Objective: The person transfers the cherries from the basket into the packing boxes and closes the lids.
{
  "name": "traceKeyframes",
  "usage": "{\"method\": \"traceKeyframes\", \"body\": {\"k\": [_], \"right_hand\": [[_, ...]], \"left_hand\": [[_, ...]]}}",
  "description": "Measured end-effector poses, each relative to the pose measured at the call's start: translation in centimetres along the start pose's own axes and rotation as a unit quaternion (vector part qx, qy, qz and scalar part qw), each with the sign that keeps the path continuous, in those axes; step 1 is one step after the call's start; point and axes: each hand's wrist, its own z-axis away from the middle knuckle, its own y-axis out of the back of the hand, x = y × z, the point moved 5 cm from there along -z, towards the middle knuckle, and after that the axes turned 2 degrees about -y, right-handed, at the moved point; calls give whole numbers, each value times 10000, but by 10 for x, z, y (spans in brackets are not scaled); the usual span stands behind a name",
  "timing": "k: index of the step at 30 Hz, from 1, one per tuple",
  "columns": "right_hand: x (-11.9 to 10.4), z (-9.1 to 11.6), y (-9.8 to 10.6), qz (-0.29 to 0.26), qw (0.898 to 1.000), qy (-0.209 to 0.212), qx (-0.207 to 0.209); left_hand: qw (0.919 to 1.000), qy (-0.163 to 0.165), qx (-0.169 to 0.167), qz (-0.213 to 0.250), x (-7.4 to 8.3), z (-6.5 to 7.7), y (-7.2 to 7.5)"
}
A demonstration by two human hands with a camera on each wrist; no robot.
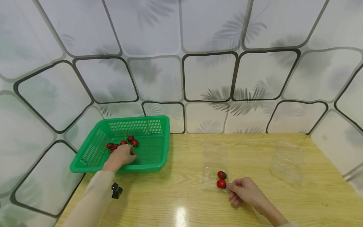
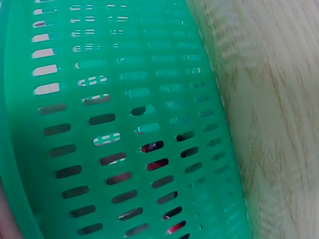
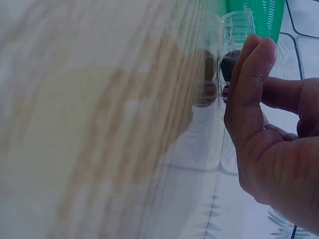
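Observation:
Over the green plastic basket [image 1: 165, 148], my left hand [image 1: 121, 156] reaches in among the dark red cherries [image 1: 134, 143] with thin green stems. Its thumb stands apart from the fingers, and the fingertips are partly hidden behind the hand. In the left wrist view the slotted basket wall [image 2: 124, 164] blocks the hand, and red shows through a few slots. My right hand [image 1: 244, 192] pinches the near right edge of a clear plastic box [image 1: 208, 183] whose lid is folded back. Two cherries [image 1: 221, 183] lie at that box's right side.
A second clear plastic container [image 1: 287, 162] stands farther right on the wooden table [image 1: 181, 192]. Behind the table rises a patterned wall [image 1: 210, 78], close to the basket's back and left side.

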Motion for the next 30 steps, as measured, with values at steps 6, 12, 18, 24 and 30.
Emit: {"method": "traceKeyframes", "body": {"k": [6, 12, 18, 24, 30], "right_hand": [[0, -2, 0, -9, 10000, -15, -3], [-1, -2, -1, -48, 10000, 43, -40], [-1, -1, 0, -52, 10000, 46, -56], [0, -1, 0, -54, 10000, 35, -53], [0, -1, 0, -28, 10000, 66, -23]], "left_hand": [[9999, -150, -3, -66, 2, 0, 3], [9994, -138, 316, 53, 0, -2, 6], [9969, -281, 733, 113, 2, 1, 10], [9963, 83, 798, 294, 0, 4, 10], [9963, 126, 708, 464, -1, 5, 10]]}}
